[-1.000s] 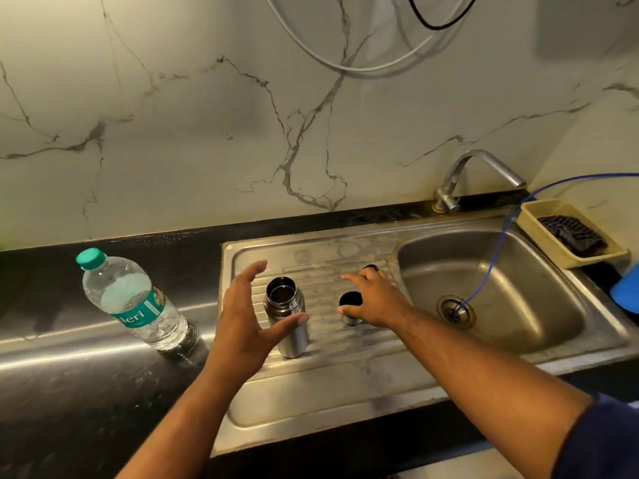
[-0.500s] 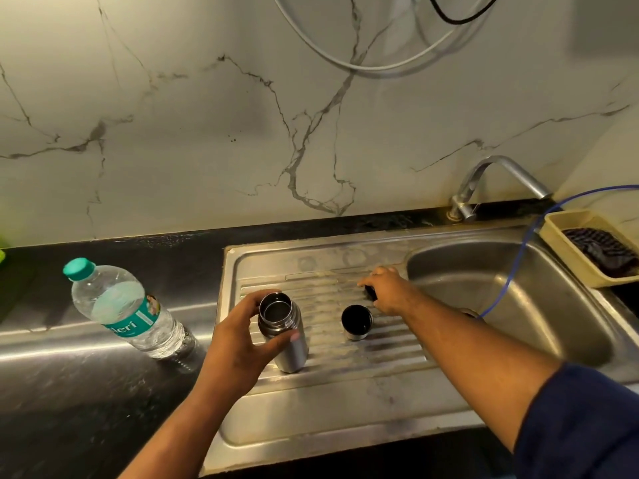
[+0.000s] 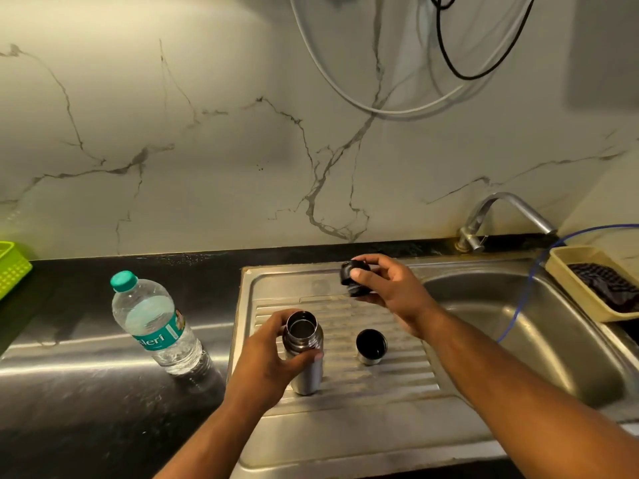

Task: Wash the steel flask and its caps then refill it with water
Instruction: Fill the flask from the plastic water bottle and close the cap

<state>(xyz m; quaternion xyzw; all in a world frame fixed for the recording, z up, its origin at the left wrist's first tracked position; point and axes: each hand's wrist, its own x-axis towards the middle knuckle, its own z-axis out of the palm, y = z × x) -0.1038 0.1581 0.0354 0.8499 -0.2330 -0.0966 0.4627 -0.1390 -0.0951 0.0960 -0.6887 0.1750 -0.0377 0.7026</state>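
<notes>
Stopper work, by the look of it. The right hand (image 3: 390, 292) pinches the black inner cap (image 3: 351, 274) between thumb and fingertips, clear above the ribbed drainboard (image 3: 380, 385). The left hand (image 3: 266, 364) wraps round the neck of the steel flask (image 3: 304, 361), which stands upright and open on that drainboard. The hands are apart, each clamped on its own piece. The cup-shaped outer cap (image 3: 371, 345) sits mouth-up just beside the flask, untouched.

I cannot say whether the inner cap is bound for the tap (image 3: 501, 209) or for the flask's mouth. Either way, I'd keep the left grip firm, since the flask is narrow and could tip on the ridges. I'd also carry the small cap over the steel, so a slip lands it in the sink. If it goes on, set it square before turning.

The flask is plain brushed steel with a ringed collar and a bright inner wall. I can't tell if water is inside. A plastic water bottle (image 3: 155, 326) stands on the worktop (image 3: 86, 392) to its left.
</notes>
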